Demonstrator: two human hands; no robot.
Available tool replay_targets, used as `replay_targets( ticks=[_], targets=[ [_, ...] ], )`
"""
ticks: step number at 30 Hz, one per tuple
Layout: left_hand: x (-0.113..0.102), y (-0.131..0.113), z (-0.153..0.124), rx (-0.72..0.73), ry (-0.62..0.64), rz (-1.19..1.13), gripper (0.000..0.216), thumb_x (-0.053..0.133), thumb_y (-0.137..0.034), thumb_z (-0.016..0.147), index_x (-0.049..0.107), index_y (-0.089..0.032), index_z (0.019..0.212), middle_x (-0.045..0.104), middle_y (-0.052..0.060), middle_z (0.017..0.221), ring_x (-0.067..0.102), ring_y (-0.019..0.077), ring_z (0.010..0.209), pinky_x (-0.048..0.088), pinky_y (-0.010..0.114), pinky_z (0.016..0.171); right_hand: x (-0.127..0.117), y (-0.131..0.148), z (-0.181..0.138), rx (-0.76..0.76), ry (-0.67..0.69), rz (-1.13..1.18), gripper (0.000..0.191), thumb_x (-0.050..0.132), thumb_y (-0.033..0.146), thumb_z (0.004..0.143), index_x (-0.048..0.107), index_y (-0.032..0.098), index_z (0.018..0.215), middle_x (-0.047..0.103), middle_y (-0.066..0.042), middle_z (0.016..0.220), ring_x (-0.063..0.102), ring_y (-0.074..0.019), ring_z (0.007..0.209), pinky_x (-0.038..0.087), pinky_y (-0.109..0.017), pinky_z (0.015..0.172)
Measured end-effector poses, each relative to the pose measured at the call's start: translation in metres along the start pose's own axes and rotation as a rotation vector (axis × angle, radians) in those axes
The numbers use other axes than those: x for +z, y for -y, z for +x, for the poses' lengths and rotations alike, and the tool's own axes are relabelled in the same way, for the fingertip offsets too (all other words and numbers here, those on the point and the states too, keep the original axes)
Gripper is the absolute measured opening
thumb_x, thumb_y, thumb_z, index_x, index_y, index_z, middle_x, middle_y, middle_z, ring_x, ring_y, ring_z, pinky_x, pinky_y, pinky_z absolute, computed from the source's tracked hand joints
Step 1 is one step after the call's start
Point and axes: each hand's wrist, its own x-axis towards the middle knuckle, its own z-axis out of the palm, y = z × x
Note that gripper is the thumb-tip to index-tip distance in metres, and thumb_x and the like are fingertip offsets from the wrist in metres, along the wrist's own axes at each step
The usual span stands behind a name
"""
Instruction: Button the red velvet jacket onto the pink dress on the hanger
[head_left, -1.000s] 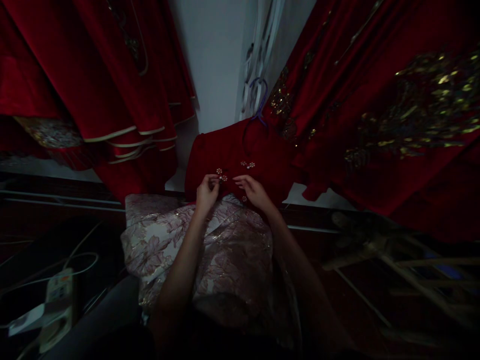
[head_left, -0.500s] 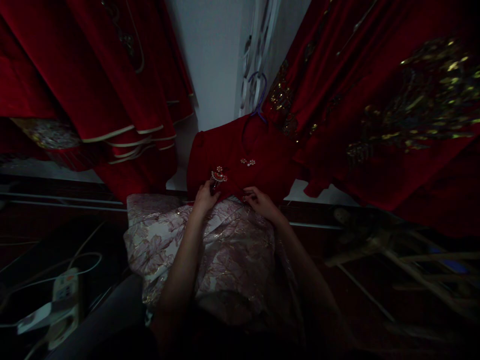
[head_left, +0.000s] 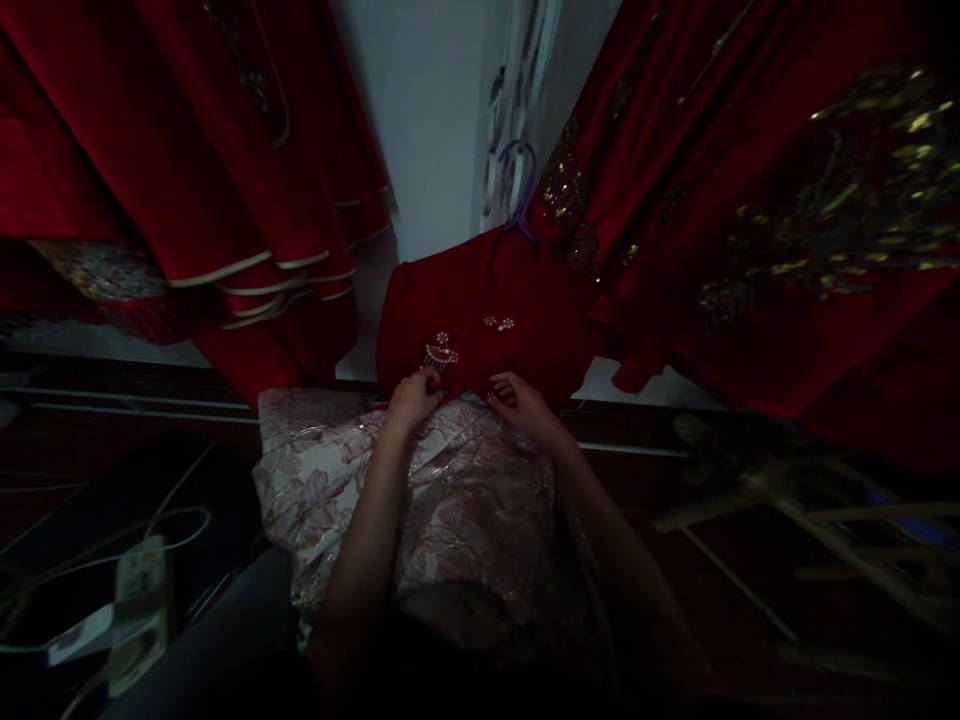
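Note:
In the dim head view a red top (head_left: 547,290) hangs on a purple hanger (head_left: 523,195). Jewelled clasps (head_left: 499,324) sit at its chest, and a fan-shaped beaded brooch (head_left: 442,352) lies to their left. Pale pink floral brocade cloth (head_left: 480,510) spreads from its lower edge toward me; whether the two are joined I cannot tell. My left hand (head_left: 416,398) is closed on the red cloth just under the brooch, fingertips by its beaded fringe. At the lower edge, my right hand (head_left: 519,398) has its fingers curled together against the cloth; what they pinch is too dark to make out.
Red garments (head_left: 255,180) with pale trim hang at left. Others with gold sequins (head_left: 885,190) hang at right. On the lower left lies a power strip (head_left: 141,600) with white cables. A blurred wooden frame (head_left: 810,520) stands at lower right.
The whole view has shifted slightly. My left fingertips have come down a little from the brooch and drawn closer together. My right hand stays almost where it was.

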Motion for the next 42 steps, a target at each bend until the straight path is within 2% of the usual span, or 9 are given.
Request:
replay_targets(
  ticks=[3, 9, 11, 15, 17, 22, 27, 37, 42],
  targets=[
    [-0.010, -0.009, -0.004, -0.029, -0.066, 0.001, 0.011, 0.063, -0.028, 0.070, 0.056, -0.023, 0.075, 0.062, -0.002, 0.069, 0.057, 0.0144, 0.063, 0.036, 0.023, 0.060, 0.006, 0.000, -0.002, 0.007, 0.044, 0.008, 0.030, 0.061, 0.024, 0.080, 0.057, 0.017, 0.109, 0.064, -0.004, 0.089, 0.062, -0.0123, 0.078, 0.051, -0.027, 0.072],
    [-0.034, -0.053, -0.016, 0.054, -0.478, -0.050, 0.017, 0.063, -0.031, 0.072, 0.050, -0.023, 0.077, 0.056, -0.004, 0.066, 0.052, 0.0120, 0.058, 0.036, 0.023, 0.061, 0.012, 0.000, -0.001, 0.027, -0.026, -0.038, 0.024, 0.065, 0.026, 0.075, 0.059, 0.017, 0.096, 0.062, -0.002, 0.083, 0.058, -0.0115, 0.070, 0.048, -0.025, 0.065],
    [-0.032, -0.062, -0.018, 0.149, -0.377, -0.070, 0.016, 0.063, -0.028, 0.072, 0.050, -0.023, 0.080, 0.057, -0.004, 0.069, 0.052, 0.0120, 0.059, 0.038, 0.023, 0.063, 0.014, -0.002, -0.002, 0.034, -0.028, -0.039, 0.022, 0.064, 0.026, 0.075, 0.056, 0.017, 0.094, 0.062, -0.001, 0.081, 0.057, -0.0114, 0.068, 0.047, -0.024, 0.064],
    [-0.012, -0.057, -0.021, 0.254, 0.175, -0.092, 0.021, 0.067, -0.022, 0.064, 0.054, -0.022, 0.081, 0.060, -0.003, 0.070, 0.054, 0.0133, 0.062, 0.039, 0.023, 0.059, 0.012, -0.002, -0.004, 0.046, 0.023, -0.062, 0.023, 0.063, 0.022, 0.072, 0.056, 0.018, 0.094, 0.060, 0.002, 0.074, 0.056, -0.0110, 0.066, 0.044, -0.022, 0.061],
    [-0.004, -0.050, -0.022, 0.256, 0.325, -0.083, 0.020, 0.067, -0.020, 0.063, 0.056, -0.021, 0.079, 0.062, -0.001, 0.076, 0.057, 0.0144, 0.067, 0.041, 0.023, 0.062, 0.004, 0.002, -0.004, 0.040, 0.016, -0.096, 0.022, 0.062, 0.021, 0.072, 0.059, 0.019, 0.094, 0.060, 0.002, 0.073, 0.056, -0.0107, 0.065, 0.043, -0.022, 0.060],
    [-0.006, -0.044, -0.020, 0.267, 0.331, -0.084, 0.015, 0.062, -0.018, 0.067, 0.061, -0.020, 0.082, 0.066, 0.001, 0.083, 0.060, 0.0154, 0.073, 0.043, 0.024, 0.066, -0.019, 0.032, -0.006, 0.046, -0.054, -0.119, 0.016, 0.065, 0.020, 0.073, 0.065, 0.018, 0.089, 0.063, 0.000, 0.073, 0.055, -0.0103, 0.061, 0.044, -0.023, 0.060],
    [-0.012, -0.051, -0.019, 0.248, 0.316, -0.011, 0.012, 0.065, -0.026, 0.069, 0.064, -0.019, 0.078, 0.068, 0.003, 0.076, 0.061, 0.0175, 0.069, 0.043, 0.025, 0.061, -0.013, 0.060, -0.013, 0.042, 0.035, 0.091, 0.025, 0.070, 0.030, 0.073, 0.065, 0.019, 0.094, 0.068, -0.001, 0.076, 0.062, -0.0120, 0.066, 0.050, -0.024, 0.062],
    [-0.006, -0.054, -0.019, 0.246, 0.149, 0.063, 0.009, 0.066, -0.027, 0.070, 0.063, -0.019, 0.073, 0.063, 0.004, 0.065, 0.058, 0.0185, 0.059, 0.039, 0.027, 0.056, 0.000, 0.048, -0.010, 0.009, -0.012, 0.017, 0.015, 0.062, 0.020, 0.079, 0.064, 0.020, 0.094, 0.067, -0.002, 0.082, 0.065, -0.0129, 0.075, 0.053, -0.026, 0.069],
    [-0.009, -0.054, -0.020, 0.268, 0.268, 0.028, 0.016, 0.062, -0.034, 0.073, 0.061, -0.020, 0.066, 0.063, 0.003, 0.062, 0.056, 0.0158, 0.056, 0.036, 0.026, 0.053, 0.001, 0.048, -0.010, 0.006, -0.012, 0.014, 0.015, 0.060, 0.019, 0.079, 0.064, 0.020, 0.094, 0.067, -0.002, 0.082, 0.064, -0.0128, 0.074, 0.053, -0.025, 0.068]
  ],
)
